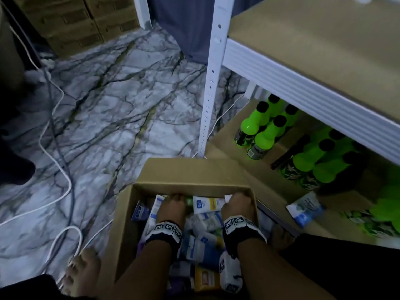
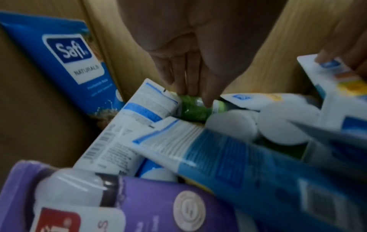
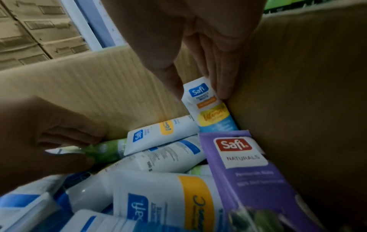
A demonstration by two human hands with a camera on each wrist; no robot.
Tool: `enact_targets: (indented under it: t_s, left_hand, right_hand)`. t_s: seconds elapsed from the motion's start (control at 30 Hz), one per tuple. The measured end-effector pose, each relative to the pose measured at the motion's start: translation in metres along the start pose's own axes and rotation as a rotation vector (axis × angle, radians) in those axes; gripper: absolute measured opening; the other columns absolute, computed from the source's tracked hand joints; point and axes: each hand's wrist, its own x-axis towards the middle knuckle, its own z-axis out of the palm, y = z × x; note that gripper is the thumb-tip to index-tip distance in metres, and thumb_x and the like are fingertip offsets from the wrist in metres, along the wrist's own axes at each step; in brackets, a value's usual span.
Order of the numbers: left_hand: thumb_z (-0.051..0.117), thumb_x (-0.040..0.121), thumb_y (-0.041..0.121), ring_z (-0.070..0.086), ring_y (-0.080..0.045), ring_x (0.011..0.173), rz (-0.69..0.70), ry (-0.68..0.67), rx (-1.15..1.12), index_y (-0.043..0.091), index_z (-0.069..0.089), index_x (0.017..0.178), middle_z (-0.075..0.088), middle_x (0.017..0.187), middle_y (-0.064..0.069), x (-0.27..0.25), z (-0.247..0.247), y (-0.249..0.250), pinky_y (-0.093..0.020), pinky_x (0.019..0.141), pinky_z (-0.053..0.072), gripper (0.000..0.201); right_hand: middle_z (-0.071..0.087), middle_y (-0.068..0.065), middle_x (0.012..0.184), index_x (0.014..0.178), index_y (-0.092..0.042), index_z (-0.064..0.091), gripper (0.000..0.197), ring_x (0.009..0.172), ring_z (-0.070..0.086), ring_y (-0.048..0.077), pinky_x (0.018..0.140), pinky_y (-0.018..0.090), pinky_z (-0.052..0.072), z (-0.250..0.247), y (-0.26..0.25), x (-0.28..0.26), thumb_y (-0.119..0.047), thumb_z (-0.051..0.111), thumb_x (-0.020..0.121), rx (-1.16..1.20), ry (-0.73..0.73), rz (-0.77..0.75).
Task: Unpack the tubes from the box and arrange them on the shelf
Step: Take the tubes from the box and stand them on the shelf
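An open cardboard box on the floor holds several Safi tubes in white, blue and purple. Both hands are inside it at the far end. My left hand curls its fingers round a small green tube, which lies half under white tubes; the right wrist view also shows that green tube. My right hand pinches the top of a white tube with a yellow label, which stands upright in the far right corner. A purple tube leans beside it.
A white metal shelf stands to the right, its top board bare where visible. Green bottles and a blue-white pack sit on the lower level. Cables trail over the marble floor. My bare feet flank the box.
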Motion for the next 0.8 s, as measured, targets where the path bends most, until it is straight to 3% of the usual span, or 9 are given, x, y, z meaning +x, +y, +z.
enact_targets:
  t_s: [0.1,0.2,0.3,0.4,0.53,0.6,0.67,0.73,0.8]
  left_hand:
    - [0.064,0.081,0.018,0.059,-0.034,0.105,0.046,0.034,0.055,0.007,0.066,0.112,0.063,0.112,-0.014,0.005,0.007,0.001,-0.04,0.084,0.05,0.033]
    - [0.088,0.037,0.013,0.062,-0.034,0.062,0.049,0.048,0.085,0.006,0.071,0.064,0.064,0.07,-0.014,0.014,0.013,0.004,-0.036,0.049,0.05,0.033]
    - [0.088,0.028,0.009,0.058,-0.034,0.052,0.062,0.08,0.086,0.005,0.066,0.051,0.059,0.057,-0.015,0.018,0.015,0.008,-0.035,0.045,0.048,0.032]
    - [0.087,0.03,0.007,0.058,-0.033,0.048,0.093,0.059,0.081,0.005,0.064,0.056,0.059,0.051,-0.015,0.019,0.022,0.011,-0.037,0.048,0.051,0.035]
    - [0.089,0.031,0.008,0.059,-0.03,0.04,0.122,0.026,0.055,0.003,0.063,0.058,0.059,0.048,-0.015,0.027,0.02,0.008,-0.035,0.045,0.051,0.038]
    - [0.086,0.053,0.017,0.068,-0.033,0.06,0.142,-0.035,0.174,0.0,0.069,0.078,0.067,0.069,-0.018,0.023,0.006,0.008,-0.038,0.058,0.055,0.035]
    - [0.057,0.088,0.016,0.063,-0.035,0.102,0.133,-0.081,0.244,0.003,0.06,0.117,0.063,0.112,-0.019,0.022,0.003,0.006,-0.042,0.085,0.05,0.032]
    - [0.042,0.095,0.012,0.054,-0.035,0.116,0.156,-0.09,0.283,0.007,0.054,0.128,0.054,0.127,-0.016,0.022,0.007,0.0,-0.042,0.092,0.047,0.035]
    - [0.041,0.096,0.012,0.053,-0.035,0.117,0.167,-0.104,0.297,0.007,0.055,0.128,0.053,0.128,-0.015,0.021,0.005,-0.004,-0.043,0.092,0.049,0.035]
  right_hand:
    - [0.069,0.013,0.097,0.1,-0.007,0.063,0.015,0.085,0.069,0.027,0.062,0.028,0.051,0.005,0.003,0.001,-0.016,0.058,0.09,-0.035,0.005,-0.013]
    - [0.064,0.01,0.101,0.108,-0.011,0.057,0.019,0.081,0.066,0.022,0.061,0.028,0.048,0.02,0.005,0.004,-0.014,0.041,0.098,-0.144,0.034,-0.051]
    - [0.061,0.011,0.108,0.11,-0.008,0.059,0.027,0.091,0.065,0.023,0.072,0.032,0.055,0.029,0.002,0.003,-0.006,0.037,0.096,-0.174,0.078,-0.033]
    - [0.05,0.013,0.124,0.116,-0.009,0.058,0.029,0.104,0.058,0.028,0.088,0.037,0.051,0.041,0.001,0.0,-0.007,0.038,0.095,-0.157,0.083,-0.054]
    - [0.037,0.013,0.139,0.127,-0.014,0.054,0.037,0.114,0.049,0.029,0.1,0.038,0.044,0.054,0.004,0.001,-0.009,0.051,0.09,0.042,0.144,0.068]
    - [0.041,0.013,0.132,0.13,-0.011,0.048,0.042,0.114,0.05,0.03,0.099,0.037,0.044,0.054,0.006,0.005,-0.009,0.054,0.089,0.099,0.137,0.116]
    - [0.047,0.012,0.126,0.129,-0.011,0.047,0.04,0.113,0.053,0.028,0.097,0.036,0.046,0.057,0.007,0.011,-0.011,0.053,0.09,0.1,0.083,0.13]
    - [0.061,0.008,0.114,0.118,-0.016,0.056,0.034,0.104,0.061,0.025,0.087,0.038,0.054,0.063,0.006,0.017,-0.019,0.059,0.084,0.122,0.03,0.137]
    - [0.067,0.004,0.096,0.104,-0.022,0.061,0.03,0.094,0.064,0.025,0.076,0.039,0.058,0.068,0.01,0.019,-0.027,0.066,0.076,0.136,0.022,0.129]
